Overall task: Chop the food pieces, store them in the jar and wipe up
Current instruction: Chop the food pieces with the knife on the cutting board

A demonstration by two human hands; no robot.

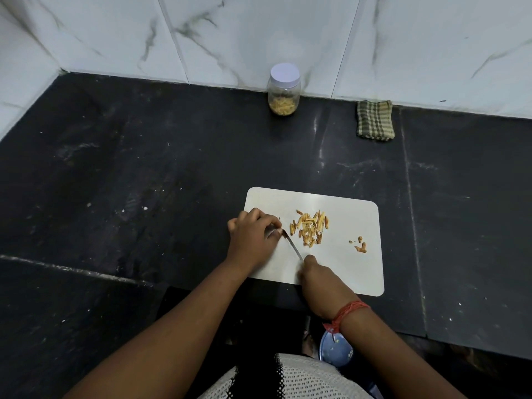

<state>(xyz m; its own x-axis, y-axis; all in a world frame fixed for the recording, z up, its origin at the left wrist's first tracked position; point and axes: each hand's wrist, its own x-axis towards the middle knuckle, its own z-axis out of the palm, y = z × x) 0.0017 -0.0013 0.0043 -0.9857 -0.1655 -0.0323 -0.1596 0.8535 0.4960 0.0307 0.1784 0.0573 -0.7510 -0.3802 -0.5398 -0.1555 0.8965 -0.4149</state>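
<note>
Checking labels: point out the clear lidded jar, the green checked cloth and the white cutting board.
clear jar with white lid (283,93), head view, on its glass wall.
green checked folded cloth (375,120), head view, on its middle.
white rectangular cutting board (351,272), head view, on a bare part.

White cutting board (345,272) on the speckled black bench (144,182), golden-tan food pieces (309,227) on it, and behind it a white-lidded clear jar (284,89), an olive-and-cream checked cloth (375,120), grey-veined white marble wall (230,33).

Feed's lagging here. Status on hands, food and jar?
Right hand grips knife; left hand pinches at blade tip. Food pieces piled on cutting board. Jar lidded, by wall. Nothing in the way.
</note>
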